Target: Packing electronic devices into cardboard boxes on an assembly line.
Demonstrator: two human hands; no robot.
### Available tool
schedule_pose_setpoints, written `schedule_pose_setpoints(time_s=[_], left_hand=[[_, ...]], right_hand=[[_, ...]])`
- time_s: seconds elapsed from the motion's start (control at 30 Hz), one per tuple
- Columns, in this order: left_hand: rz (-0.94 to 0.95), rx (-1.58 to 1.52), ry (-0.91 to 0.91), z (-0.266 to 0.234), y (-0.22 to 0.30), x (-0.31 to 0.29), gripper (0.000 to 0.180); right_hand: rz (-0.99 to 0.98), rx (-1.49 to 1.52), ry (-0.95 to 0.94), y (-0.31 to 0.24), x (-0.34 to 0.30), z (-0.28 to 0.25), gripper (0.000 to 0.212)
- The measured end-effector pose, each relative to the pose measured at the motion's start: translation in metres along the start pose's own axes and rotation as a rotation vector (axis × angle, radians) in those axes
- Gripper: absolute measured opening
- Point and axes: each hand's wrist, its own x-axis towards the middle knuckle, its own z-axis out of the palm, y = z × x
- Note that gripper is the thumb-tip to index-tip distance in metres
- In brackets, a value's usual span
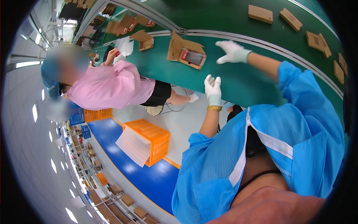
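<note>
An opened brown cardboard box (pixel 175 51) stands on the green worktable (pixel 156 69), its lid flap raised. Inside it lies a dark flat item in clear wrap with a red part (pixel 192 57). My right hand (pixel 233 51), in a white glove, is held just to the right of the box with thumb and fingers spread. My left hand (pixel 213 89), also white-gloved and with a gold band at the wrist, is raised near the table's edge below the box. Its fingers are loosely bent and hold nothing visible. Neither hand touches the box.
A co-worker in a pink top (pixel 108 84) stands at the table on the left, near another open box (pixel 145 41). Several flat brown boxes (pixel 260 14) lie beyond the metal rail (pixel 238 36). An orange crate (pixel 158 143) with a white sheet stands on the floor.
</note>
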Motion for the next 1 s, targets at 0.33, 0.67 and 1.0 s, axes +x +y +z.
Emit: schedule_pose_setpoints(time_s=[0.33, 0.67, 1.0], left_hand=[[-0.132, -0.355, 0.131, -0.077, 0.011, 0.055, 0.045], [-0.080, -0.631, -0.556, 0.006, 0.051, 0.042, 0.024], [-0.260, -0.774, -0.490, 0.063, 0.038, -0.002, 0.013]], right_hand=[[0.077, 0.772, 0.099, 0.018, 0.082, 0.057, 0.039], [0.032, 0.695, -0.049, 0.030, -0.062, -0.032, 0.028], [-0.328, -0.054, 0.169, 0.049, -0.171, -0.032, 0.102]])
